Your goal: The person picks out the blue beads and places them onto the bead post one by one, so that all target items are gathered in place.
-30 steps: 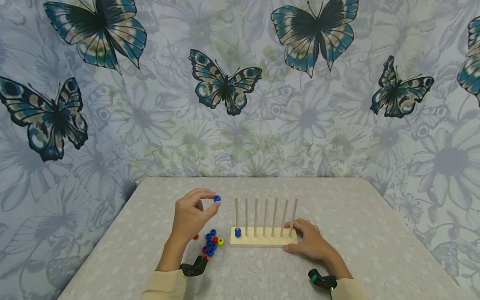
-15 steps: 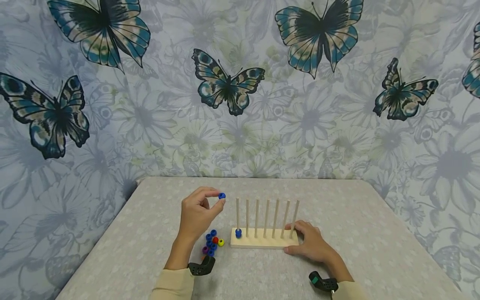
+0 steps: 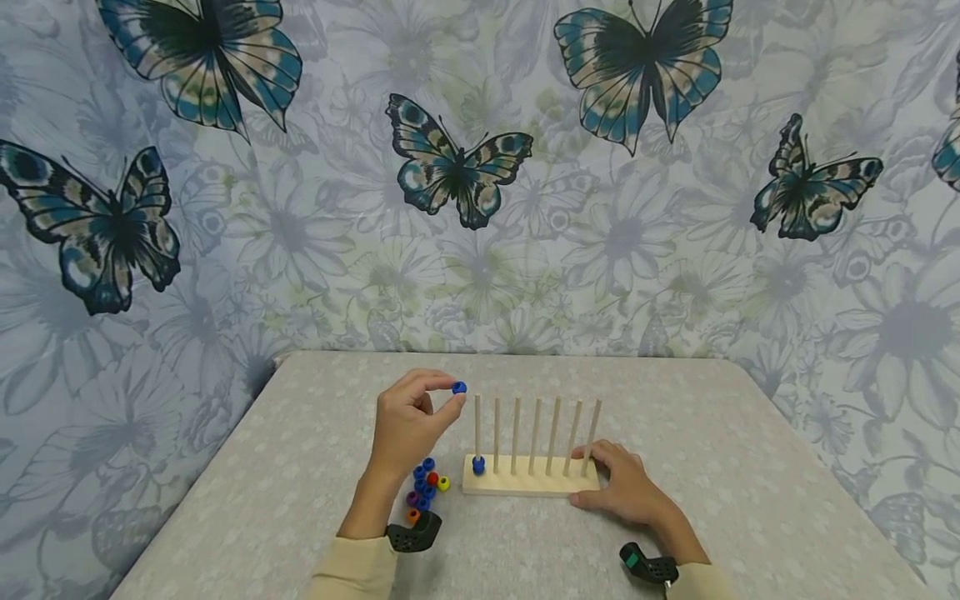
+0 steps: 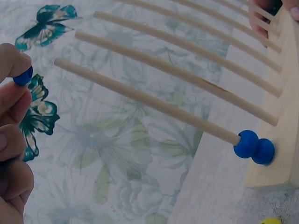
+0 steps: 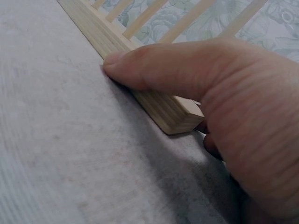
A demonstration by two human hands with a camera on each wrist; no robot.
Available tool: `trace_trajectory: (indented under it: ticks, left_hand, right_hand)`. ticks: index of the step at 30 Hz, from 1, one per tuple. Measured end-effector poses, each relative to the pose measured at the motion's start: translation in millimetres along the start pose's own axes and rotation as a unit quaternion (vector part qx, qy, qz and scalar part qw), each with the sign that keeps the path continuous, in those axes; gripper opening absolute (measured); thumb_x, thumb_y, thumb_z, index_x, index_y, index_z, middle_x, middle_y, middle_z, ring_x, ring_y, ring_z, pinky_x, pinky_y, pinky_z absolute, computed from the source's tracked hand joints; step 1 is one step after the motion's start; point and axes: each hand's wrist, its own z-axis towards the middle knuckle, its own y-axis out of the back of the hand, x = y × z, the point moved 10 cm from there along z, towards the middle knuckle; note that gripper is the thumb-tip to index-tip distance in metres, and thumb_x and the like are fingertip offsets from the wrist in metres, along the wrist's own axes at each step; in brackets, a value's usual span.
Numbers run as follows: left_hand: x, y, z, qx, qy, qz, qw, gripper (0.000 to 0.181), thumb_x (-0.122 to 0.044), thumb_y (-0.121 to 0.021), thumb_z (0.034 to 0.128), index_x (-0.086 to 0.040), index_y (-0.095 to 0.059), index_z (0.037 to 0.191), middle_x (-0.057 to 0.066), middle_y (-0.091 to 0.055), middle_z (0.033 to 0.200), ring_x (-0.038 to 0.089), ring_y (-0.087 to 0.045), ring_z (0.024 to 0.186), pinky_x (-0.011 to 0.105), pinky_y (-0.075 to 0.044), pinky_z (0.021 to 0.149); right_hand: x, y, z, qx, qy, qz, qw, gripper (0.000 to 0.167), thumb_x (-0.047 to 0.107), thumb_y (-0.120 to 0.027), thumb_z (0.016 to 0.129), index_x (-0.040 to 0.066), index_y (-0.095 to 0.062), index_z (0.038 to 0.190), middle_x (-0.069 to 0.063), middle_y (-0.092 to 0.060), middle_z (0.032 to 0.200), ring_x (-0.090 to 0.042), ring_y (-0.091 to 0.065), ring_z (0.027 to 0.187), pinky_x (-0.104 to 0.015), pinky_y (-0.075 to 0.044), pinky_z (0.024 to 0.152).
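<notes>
My left hand [image 3: 408, 425] pinches a blue bead [image 3: 459, 387] between thumb and forefinger. That bead is just left of the top of the leftmost peg [image 3: 477, 425], apart from it. Two blue beads [image 4: 254, 147] sit stacked at the foot of this peg, seen in the left wrist view. The other upright pegs of the wooden peg board [image 3: 517, 483] are bare. With thumb in front and fingers behind, my right hand [image 3: 618, 483] grips the board's right end. In the right wrist view the thumb [image 5: 154, 67] lies along the base's front edge.
A loose cluster of beads lies left of the board, with several blue beads [image 3: 429, 492], a red bead [image 3: 432, 478], a yellow bead [image 3: 444, 483], a purple bead [image 3: 412, 498] and an orange bead [image 3: 413, 516]. The table [image 3: 750, 467] ends at a butterfly-patterned wall.
My left hand has moved right and slightly up with the blue bead, from beside the board to near the leftmost peg's tip. The right hand keeps its grip on the board.
</notes>
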Motion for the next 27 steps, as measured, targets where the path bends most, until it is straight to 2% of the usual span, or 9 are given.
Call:
trace_trajectory:
  ticks: [10, 23, 27]
  left_hand:
    - [-7.3, -9.6, 0.2, 0.019, 0.014, 0.020, 0.9995, 0.018, -0.019, -0.083, 0.0835, -0.018, -0.078, 0.101, -0.006, -0.071, 0.106, 0.005, -0.040, 0.048, 0.021, -0.037, 0.042]
    - [-5.8, -18.4, -2.1, 0.030, 0.039, 0.016, 0.9987, 0.020, -0.023, -0.079, 0.0882, -0.016, -0.078, 0.107, -0.005, -0.070, 0.111, 0.005, -0.042, 0.050, 0.022, -0.037, 0.041]
    - [-4.5, -20.4, -2.5, 0.038, 0.046, 0.020, 0.9980, 0.020, -0.022, -0.078, 0.0886, -0.017, -0.078, 0.107, -0.008, -0.070, 0.111, 0.006, -0.043, 0.050, 0.023, -0.038, 0.041]
  right_hand:
    - [1, 1, -0.2, -0.002, 0.004, 0.003, 1.0000, 0.059, 0.054, -0.087, 0.068, 0.036, -0.064, 0.118, 0.019, -0.061, 0.114, -0.013, -0.054, 0.114, -0.044, -0.030, 0.094]
    - [2, 1, -1.2, 0.001, 0.004, 0.009, 1.0000, 0.060, 0.054, -0.087, 0.068, 0.035, -0.063, 0.120, 0.019, -0.060, 0.115, -0.013, -0.053, 0.115, -0.046, -0.029, 0.096]
    - [2, 1, -1.3, 0.000, 0.004, 0.009, 0.9999, 0.060, 0.054, -0.087, 0.068, 0.035, -0.064, 0.119, 0.018, -0.060, 0.114, -0.012, -0.053, 0.113, -0.042, -0.030, 0.093]
